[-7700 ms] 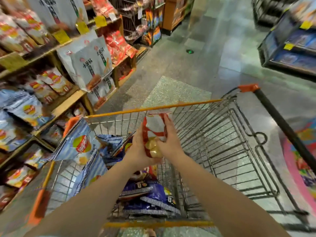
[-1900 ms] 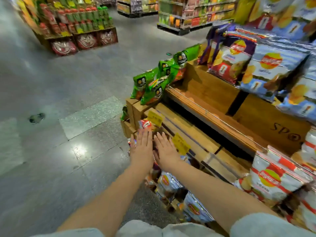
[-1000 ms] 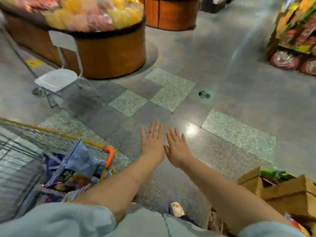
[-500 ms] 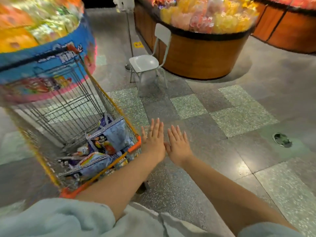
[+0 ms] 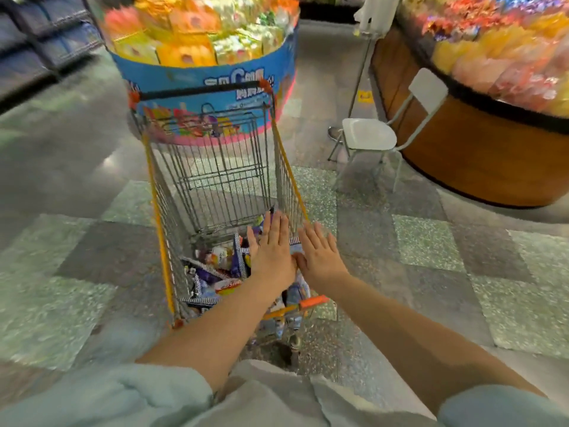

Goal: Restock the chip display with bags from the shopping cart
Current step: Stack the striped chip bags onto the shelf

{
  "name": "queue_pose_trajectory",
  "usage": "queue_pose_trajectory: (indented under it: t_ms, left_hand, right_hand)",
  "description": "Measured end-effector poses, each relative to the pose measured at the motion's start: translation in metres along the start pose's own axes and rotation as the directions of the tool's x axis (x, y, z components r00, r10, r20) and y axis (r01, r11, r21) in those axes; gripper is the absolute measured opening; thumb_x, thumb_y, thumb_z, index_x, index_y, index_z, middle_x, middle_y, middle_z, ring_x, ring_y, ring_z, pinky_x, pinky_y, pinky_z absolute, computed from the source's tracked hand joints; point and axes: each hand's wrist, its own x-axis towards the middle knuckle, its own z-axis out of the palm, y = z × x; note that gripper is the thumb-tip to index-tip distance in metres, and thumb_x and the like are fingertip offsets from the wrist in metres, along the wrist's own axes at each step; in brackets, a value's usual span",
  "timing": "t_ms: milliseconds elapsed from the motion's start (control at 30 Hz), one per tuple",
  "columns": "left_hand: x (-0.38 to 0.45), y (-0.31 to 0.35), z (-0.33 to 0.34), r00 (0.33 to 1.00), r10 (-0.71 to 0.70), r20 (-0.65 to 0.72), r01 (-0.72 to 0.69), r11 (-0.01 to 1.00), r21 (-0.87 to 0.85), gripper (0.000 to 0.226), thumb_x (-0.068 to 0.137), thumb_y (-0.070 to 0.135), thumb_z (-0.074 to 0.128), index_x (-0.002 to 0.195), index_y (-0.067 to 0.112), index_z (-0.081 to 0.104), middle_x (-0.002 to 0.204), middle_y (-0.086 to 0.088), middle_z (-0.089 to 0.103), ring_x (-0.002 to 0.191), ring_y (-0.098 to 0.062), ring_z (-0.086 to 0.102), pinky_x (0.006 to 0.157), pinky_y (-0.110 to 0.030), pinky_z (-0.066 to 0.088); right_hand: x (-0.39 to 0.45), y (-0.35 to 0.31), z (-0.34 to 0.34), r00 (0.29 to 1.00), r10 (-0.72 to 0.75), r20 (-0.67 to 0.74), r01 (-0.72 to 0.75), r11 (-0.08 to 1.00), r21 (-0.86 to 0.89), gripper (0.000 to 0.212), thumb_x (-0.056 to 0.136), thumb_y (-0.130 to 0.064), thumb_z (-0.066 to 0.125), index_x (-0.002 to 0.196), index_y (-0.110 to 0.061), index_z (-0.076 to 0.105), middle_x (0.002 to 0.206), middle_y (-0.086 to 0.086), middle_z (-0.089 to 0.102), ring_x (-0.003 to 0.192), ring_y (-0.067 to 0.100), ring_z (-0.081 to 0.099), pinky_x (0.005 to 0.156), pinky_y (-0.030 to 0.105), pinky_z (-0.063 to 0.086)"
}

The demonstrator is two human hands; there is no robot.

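Chip bags [image 5: 215,272] were heaped in the near end of the wire shopping cart [image 5: 215,167], crinkled foil packs in blue, purple and white, slippery-looking and air-filled. Above them the left hand [image 5: 272,248] was held flat with straight fingers, nothing gripped; the right hand [image 5: 320,257] was spread likewise, empty, over the cart's right rim beside an orange corner cap [image 5: 314,302]. Whether either palm touched a bag could not be told. The likeliest trouble was judged to be a poor hold: a puffed, glossy bag could be squeezed out of flat fingers, or snagged on the thin steel bars and yellow rail as it was lifted. Beyond the cart a pale folding chair [image 5: 369,138] was seen to the right, then a round blue display drum [image 5: 203,69] piled with blurred yellow packets, and a wood-sided round bin [image 5: 480,155] of sweets, perhaps wrapped candy.
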Motion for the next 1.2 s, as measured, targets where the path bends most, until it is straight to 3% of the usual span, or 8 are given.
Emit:
queue_pose_trajectory:
  t_ms: [333,467,567,633,767,1000,1100,1200]
  left_hand:
    - [0.046,-0.093,0.014,0.973,-0.222,-0.066,0.216,0.973,-0.085,0.083,0.1,0.047,0.034,0.147,0.011,-0.025,0.149,-0.002,-0.036,0.14,-0.02,-0.032,0.105,-0.052,-0.026]
    - [0.047,-0.116,0.026,0.917,-0.351,-0.187,0.329,0.934,-0.14,0.084,0.09,0.044,0.048,0.151,0.005,0.006,0.16,-0.012,0.01,0.148,-0.023,0.001,0.115,-0.053,-0.007]
    - [0.056,-0.121,0.031,0.875,-0.479,-0.075,0.469,0.875,-0.124,0.079,0.101,0.048,0.031,0.149,0.011,-0.019,0.15,-0.003,-0.032,0.138,-0.017,-0.032,0.112,-0.056,-0.018]
    - [0.06,-0.117,0.03,0.818,-0.575,-0.009,0.568,0.811,-0.143,0.079,0.101,0.049,0.028,0.149,0.012,-0.023,0.145,0.0,-0.04,0.137,-0.019,-0.036,0.11,-0.057,-0.019]
    - [0.059,-0.099,0.032,0.673,-0.74,0.015,0.725,0.655,-0.212,0.082,0.1,0.048,0.032,0.146,0.013,-0.026,0.157,-0.002,-0.028,0.145,-0.022,-0.026,0.113,-0.06,-0.013]
    - [0.047,-0.055,0.028,0.354,-0.93,0.094,0.905,0.316,-0.286,0.082,0.099,0.045,0.034,0.148,0.016,-0.026,0.155,-0.002,-0.034,0.137,-0.017,-0.036,0.103,-0.053,-0.029]
    - [0.028,-0.034,0.026,0.272,-0.951,0.146,0.947,0.237,-0.219,0.079,0.1,0.044,0.029,0.144,0.016,-0.032,0.14,-0.001,-0.048,0.132,-0.019,-0.043,0.084,-0.046,-0.047]
    - [0.009,-0.019,0.033,0.188,-0.972,0.138,0.97,0.162,-0.181,0.081,0.099,0.051,0.028,0.135,0.027,-0.041,0.143,-0.001,-0.048,0.134,-0.023,-0.043,0.082,-0.049,-0.048]
  right_hand:
    - [0.105,-0.021,-0.004,0.988,-0.137,0.068,0.141,0.989,-0.054,0.058,0.105,-0.036,0.016,0.152,-0.014,-0.009,0.159,0.003,-0.018,0.145,0.019,-0.022,0.115,0.035,-0.018]
    - [0.142,-0.028,-0.001,0.957,-0.271,0.101,0.272,0.962,0.005,0.056,0.105,-0.034,0.018,0.153,-0.017,-0.007,0.16,0.002,-0.016,0.145,0.015,-0.021,0.114,0.033,-0.019]
    - [0.177,-0.029,-0.002,0.899,-0.416,0.137,0.424,0.905,-0.037,0.057,0.105,-0.034,0.02,0.153,-0.017,-0.007,0.16,0.002,-0.014,0.146,0.015,-0.019,0.11,0.028,-0.021]
    - [0.196,-0.03,-0.004,0.858,-0.485,0.169,0.497,0.867,-0.034,0.059,0.105,-0.035,0.023,0.153,-0.018,-0.006,0.16,0.002,-0.013,0.146,0.016,-0.017,0.111,0.029,-0.019]
    - [0.224,-0.026,0.0,0.729,-0.644,0.231,0.667,0.744,-0.034,0.067,0.104,-0.039,0.032,0.153,-0.02,-0.009,0.16,0.003,-0.013,0.146,0.017,-0.017,0.108,0.028,-0.02]
    - [0.258,-0.029,0.004,0.466,-0.801,0.375,0.862,0.507,0.012,0.083,0.099,-0.044,0.044,0.151,-0.018,-0.015,0.159,0.003,-0.019,0.146,0.02,-0.019,0.114,0.034,-0.016]
    - [0.251,-0.041,0.011,0.357,-0.83,0.429,0.908,0.416,0.051,0.087,0.096,-0.048,0.047,0.151,-0.021,-0.015,0.159,0.004,-0.02,0.146,0.02,-0.018,0.115,0.033,-0.013]
    - [0.234,-0.058,0.023,0.258,-0.83,0.495,0.923,0.362,0.126,0.095,0.09,-0.049,0.058,0.153,-0.027,-0.01,0.159,0.002,-0.019,0.147,0.022,-0.013,0.117,0.035,-0.005]
